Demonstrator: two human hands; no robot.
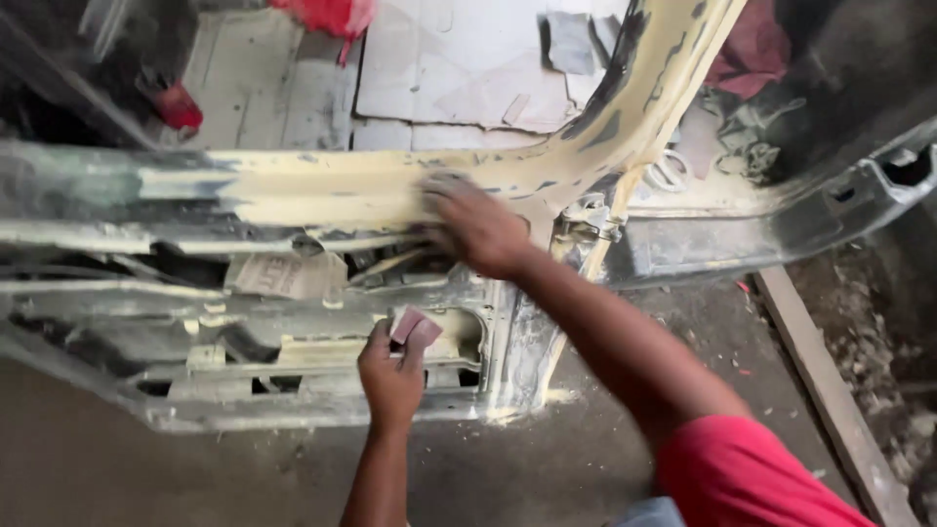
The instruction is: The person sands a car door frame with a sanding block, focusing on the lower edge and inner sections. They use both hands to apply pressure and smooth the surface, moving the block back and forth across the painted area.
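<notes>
A stripped car door shell [293, 195] lies across the view, its upper band coated in pale yellow filler. My right hand [476, 229] presses on that filler band near the pillar joint [586, 220]. It is blurred, and whether anything lies under the palm I cannot tell. Lower down, my left hand [390, 376] rests against the door's inner frame and pinches a small folded piece of reddish sandpaper [415, 325] between thumb and fingers.
The inner frame [244, 361] has several cut-out openings and a scrap of paper [283, 275]. A dusty concrete floor [547, 468] lies below, with a wooden plank [830, 390] at right. Pale boards [459, 68] and red cloth [327, 15] lie beyond the door.
</notes>
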